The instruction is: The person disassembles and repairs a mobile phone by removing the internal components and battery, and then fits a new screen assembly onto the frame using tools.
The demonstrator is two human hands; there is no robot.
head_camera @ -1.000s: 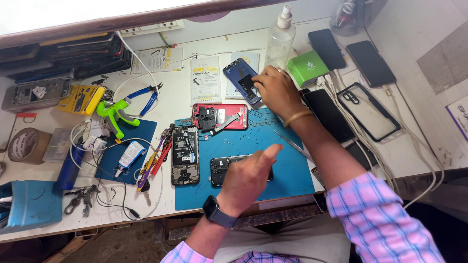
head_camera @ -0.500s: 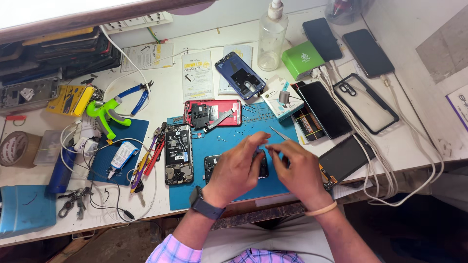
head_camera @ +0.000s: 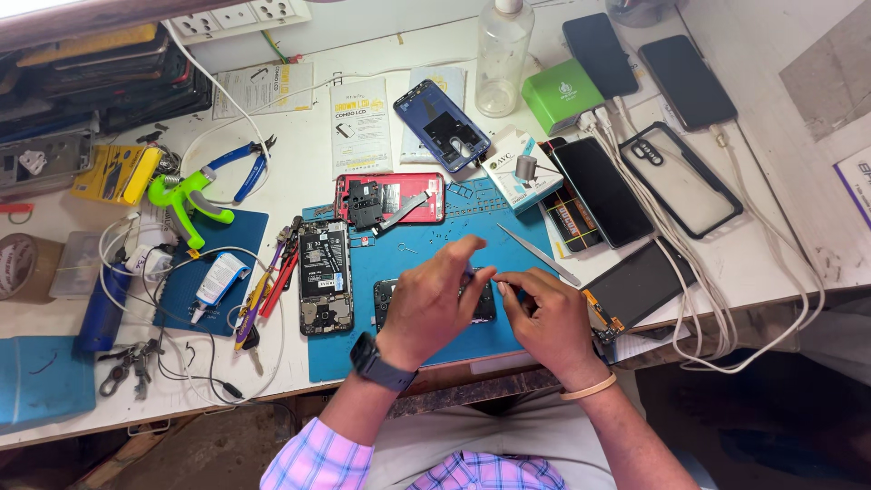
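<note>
Opened phone (head_camera: 390, 299) on blue mat (head_camera: 508, 254), under both hands' fingers (head_camera: 472, 259).

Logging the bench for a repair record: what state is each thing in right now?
Dark phone: lying flat, under both hands.
Left hand: fingers pinched over it.
Right hand: fingertips on its end.
Opened phone: back off, insides showing.
Red phone frame: stripped.
Blue back cover: detached.
Tweezers: lying unused.

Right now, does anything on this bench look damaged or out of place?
Several phones lie opened: one with its back off on the blue mat, a red one with a cable hanging loose. A dark screen panel juts past the table edge. Both hands, left hand and right hand, work on a dark phone.
</note>
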